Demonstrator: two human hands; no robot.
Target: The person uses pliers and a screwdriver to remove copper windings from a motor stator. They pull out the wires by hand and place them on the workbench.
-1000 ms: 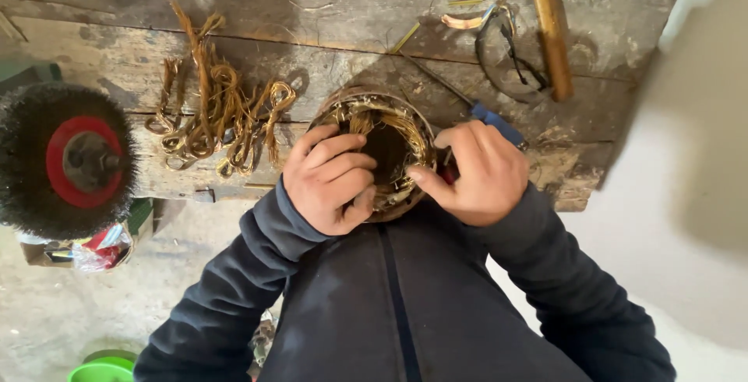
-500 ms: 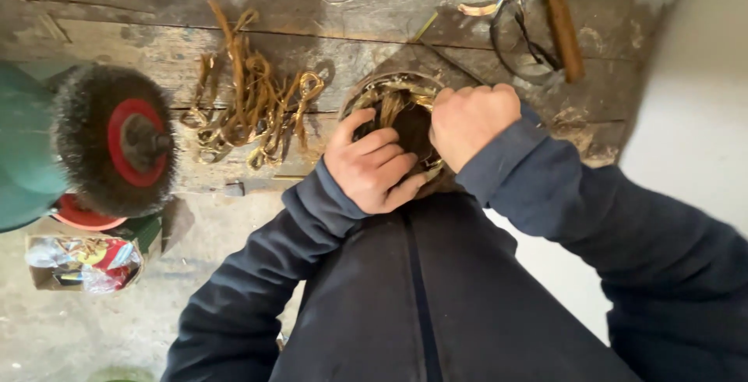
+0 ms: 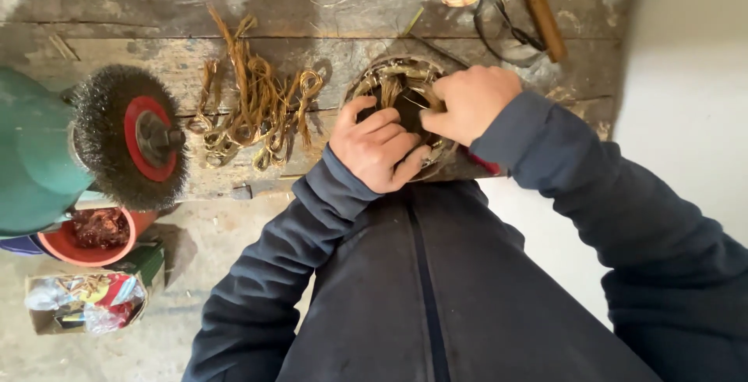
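Observation:
A round motor stator (image 3: 393,78) with copper windings sits at the near edge of a worn wooden bench (image 3: 327,8). My left hand (image 3: 379,151) clasps its near rim, fingers curled over the edge. My right hand (image 3: 470,102) is closed on the copper wire bundles inside the ring, at its right side. Both hands hide much of the stator. A heap of pulled copper wire loops (image 3: 253,109) lies on the bench just left of it.
A green bench grinder (image 3: 31,152) with a wire brush wheel (image 3: 128,137) stands at the left. A wooden handle (image 3: 539,8) and a black cord loop (image 3: 506,28) lie at the back right. On the floor are an orange bowl (image 3: 89,238) and a cardboard box (image 3: 89,300).
The view has swung left, showing more of the grinder. My right hand has moved from the stator's right rim up onto the windings and shut on them. My left hand stays on the near rim.

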